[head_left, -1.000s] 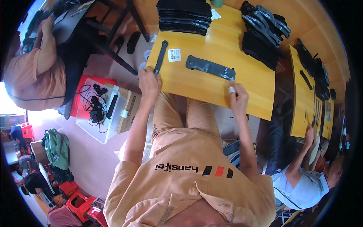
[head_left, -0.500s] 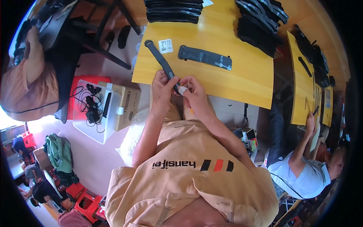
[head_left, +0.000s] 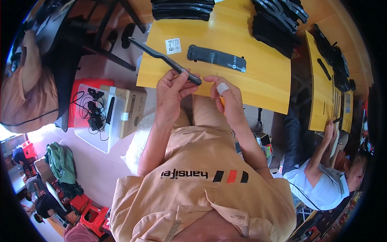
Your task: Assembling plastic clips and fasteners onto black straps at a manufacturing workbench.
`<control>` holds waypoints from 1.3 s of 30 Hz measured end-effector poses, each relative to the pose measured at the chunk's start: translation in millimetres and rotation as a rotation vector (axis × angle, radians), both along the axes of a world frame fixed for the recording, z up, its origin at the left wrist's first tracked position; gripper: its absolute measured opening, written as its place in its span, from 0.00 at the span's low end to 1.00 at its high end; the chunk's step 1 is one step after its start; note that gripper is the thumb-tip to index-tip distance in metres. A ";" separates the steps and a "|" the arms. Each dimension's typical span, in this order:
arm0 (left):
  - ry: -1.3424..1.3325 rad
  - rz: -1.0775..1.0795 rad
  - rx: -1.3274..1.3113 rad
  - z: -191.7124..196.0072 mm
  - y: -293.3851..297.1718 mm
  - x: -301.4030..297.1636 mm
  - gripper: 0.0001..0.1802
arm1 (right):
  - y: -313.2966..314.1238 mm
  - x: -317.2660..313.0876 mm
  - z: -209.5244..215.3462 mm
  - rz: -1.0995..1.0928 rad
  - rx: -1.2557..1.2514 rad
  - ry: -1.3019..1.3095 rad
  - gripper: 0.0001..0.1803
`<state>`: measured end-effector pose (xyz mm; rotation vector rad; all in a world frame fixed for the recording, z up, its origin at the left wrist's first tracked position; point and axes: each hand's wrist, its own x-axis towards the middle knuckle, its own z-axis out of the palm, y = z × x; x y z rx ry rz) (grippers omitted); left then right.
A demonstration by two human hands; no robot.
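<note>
My left hand [head_left: 171, 90] is closed on a long dark grey strap [head_left: 167, 59], pinching it near its lower right end. The strap slants up and left over the table's near left corner, turned nearly edge-on. To its right my right hand [head_left: 229, 97], with white tape round one finger, is apart from the strap. Its curled fingers hold a slim orange tool [head_left: 222, 101], mostly hidden, so its kind is unclear. Beyond my hands, a flat dark grey strap [head_left: 217, 57] with pale printing lies on the yellow table [head_left: 266, 86]. A white label [head_left: 173, 46] lies left of it.
Stacks of black straps [head_left: 183, 10] stand at the table's far edge, with a black pile [head_left: 276, 30] at far right. On the floor at left are a clear bin [head_left: 111, 133] of cables and a cardboard box [head_left: 135, 111]. A co-worker [head_left: 316, 177] sits at right.
My hands have moved apart, the right one going right and away from the strap. The strap has turned from its flat face to its edge, its far end swinging left.
</note>
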<state>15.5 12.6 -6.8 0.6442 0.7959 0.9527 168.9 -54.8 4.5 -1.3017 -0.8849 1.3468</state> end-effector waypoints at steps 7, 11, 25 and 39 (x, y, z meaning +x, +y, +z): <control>0.063 0.033 0.094 16.2 -6.0 6.2 0.11 | -13.4 -14.3 13.7 0.034 0.116 -0.477 0.24; 0.103 0.046 0.139 18.6 -6.9 8.0 0.11 | -12.2 -14.6 15.0 0.034 0.135 -0.554 0.27; 0.135 0.088 0.283 20.3 -11.8 10.0 0.11 | -11.2 -10.4 21.3 0.101 -0.026 -0.126 0.26; 0.300 0.032 0.607 16.5 -15.9 8.0 0.15 | -13.5 -3.3 13.2 0.115 -0.138 0.360 0.25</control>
